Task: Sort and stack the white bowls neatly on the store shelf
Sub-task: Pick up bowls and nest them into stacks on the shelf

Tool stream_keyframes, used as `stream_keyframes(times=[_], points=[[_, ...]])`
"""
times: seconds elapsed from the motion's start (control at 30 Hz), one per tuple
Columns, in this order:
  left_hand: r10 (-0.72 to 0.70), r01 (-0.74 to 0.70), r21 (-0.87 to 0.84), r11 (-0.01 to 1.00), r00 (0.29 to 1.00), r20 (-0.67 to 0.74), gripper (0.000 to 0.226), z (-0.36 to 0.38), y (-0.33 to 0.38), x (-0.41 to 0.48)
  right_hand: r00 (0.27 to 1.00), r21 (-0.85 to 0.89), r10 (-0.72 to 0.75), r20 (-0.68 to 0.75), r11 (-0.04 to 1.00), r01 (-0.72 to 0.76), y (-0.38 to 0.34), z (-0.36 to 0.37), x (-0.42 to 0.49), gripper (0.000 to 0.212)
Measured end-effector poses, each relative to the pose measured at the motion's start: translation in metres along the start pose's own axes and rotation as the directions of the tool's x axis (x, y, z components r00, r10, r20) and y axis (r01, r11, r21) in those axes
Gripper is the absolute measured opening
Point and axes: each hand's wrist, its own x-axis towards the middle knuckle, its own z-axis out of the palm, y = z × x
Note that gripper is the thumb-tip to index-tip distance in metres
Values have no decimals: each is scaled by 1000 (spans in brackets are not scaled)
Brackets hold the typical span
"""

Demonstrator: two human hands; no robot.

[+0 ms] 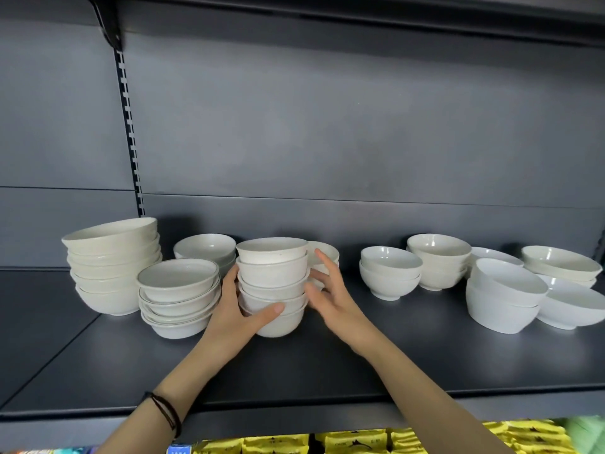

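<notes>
White-bowl centre stack (273,273), approx five high, stands on the shelf (327,371) btw both hands. Left hand (235,309) grips its lower bowls, thumb across the front, fingers curled round the back. Right hand (327,290) is spread wide w/ fingers straight at the stack's right side, holding nothing; whether it touches can't be told. Just behind it is a short stack (325,252), partly hidden.

Left of the hands: shallow-dish stack (178,296), a bit uneven, just beside the left hand; a rear bowl (204,247); then the big-bowl stack (113,267), top bowl tilted.

Right side, well apart: a pair (389,273), a taller stack (438,260), a leaning pair (504,296), flat bowls (561,263) & one tipped bowl (573,306) near the frame edge.

Progress, as a judgement: roughly half done. Left groups look sorted by size but need squaring up. Right side is mixed, loose & tilted, so most of the sorting left is there.
</notes>
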Motion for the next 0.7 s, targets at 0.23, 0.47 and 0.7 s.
stream_keyframes(times=[0.23,0.47,0.7], points=[[30,-27,31,999,996,-81,125,10,3,14,946,-151,73,-317,980,-127,21,-35,33,73],[3,-3,-1,1000,990,-143,116,16,5,16,981,-207,72,-179,972,-109,39,-35,54,72],[-16,22,35,999,985,-173,121,19,3,19,970,-284,48,-237,952,-116,42,-37,66,62]])
